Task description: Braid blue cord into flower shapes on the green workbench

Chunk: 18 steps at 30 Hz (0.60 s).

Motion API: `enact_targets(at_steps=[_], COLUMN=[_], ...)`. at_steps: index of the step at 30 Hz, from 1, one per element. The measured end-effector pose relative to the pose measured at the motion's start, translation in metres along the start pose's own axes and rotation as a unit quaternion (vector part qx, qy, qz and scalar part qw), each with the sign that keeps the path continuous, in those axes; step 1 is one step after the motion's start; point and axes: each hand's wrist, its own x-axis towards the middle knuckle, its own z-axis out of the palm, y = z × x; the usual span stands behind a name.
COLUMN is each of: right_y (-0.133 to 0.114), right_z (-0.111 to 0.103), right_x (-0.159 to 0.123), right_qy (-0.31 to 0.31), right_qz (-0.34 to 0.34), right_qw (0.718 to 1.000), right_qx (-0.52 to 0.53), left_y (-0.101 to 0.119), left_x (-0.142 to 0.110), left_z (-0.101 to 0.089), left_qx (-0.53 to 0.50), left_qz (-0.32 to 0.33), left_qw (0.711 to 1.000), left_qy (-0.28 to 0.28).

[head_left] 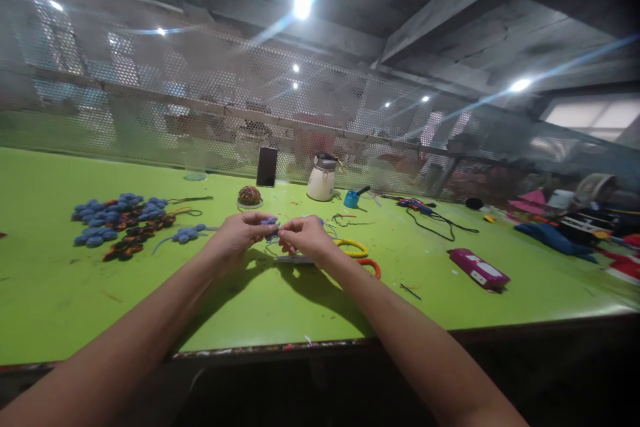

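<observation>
Between the fingertips of my left hand [243, 233] is a small blue crocheted flower [271, 227], pinched just above the table. My right hand [306, 236] is closed at the flower's right edge, thumb and forefinger together; whatever lies between them is too small to make out. Under and beside my right hand lie scissors with yellow and orange handles [356, 249], their blades partly hidden. A loose blue crocheted flower [187, 234] with yarn tails lies left of my left hand. Further left is a pile of blue flowers [95, 212] and dark multicoloured flowers [131, 240].
Along the back of the green table [240, 320] stand a phone [267, 167], a yarn ball [249, 196], a cream jug [322, 178] and a blue cup-like item [352, 198]. A corded tool [420, 207], a magenta case [479, 269] and assorted cloth items [555, 240] lie right. A perforated screen [240, 113] rises behind.
</observation>
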Motion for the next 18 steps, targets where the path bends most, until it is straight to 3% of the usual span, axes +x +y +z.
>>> enact_targets(at_steps=[3, 7, 13, 18], right_y=[-0.001, -0.003, -0.003, 0.002], right_z=[0.001, -0.004, -0.018, -0.021], right_x=[-0.001, -0.001, 0.002, 0.005], right_qy=[-0.007, -0.013, -0.080, -0.103], right_qz=[0.012, 0.029, 0.067, 0.050], right_qw=[1.000, 0.998, 0.969, 0.965], right_qx=[0.015, 0.051, 0.225, 0.235], left_y=[0.001, 0.006, 0.012, 0.013], left_x=[-0.001, -0.004, -0.008, -0.012], left_z=[0.003, 0.005, 0.005, 0.008], left_qx=[-0.006, 0.003, 0.029, -0.003], left_qz=[-0.003, -0.024, -0.037, -0.034], left_qw=[1.000, 1.000, 0.999, 0.999], left_qy=[0.023, 0.007, -0.027, -0.019])
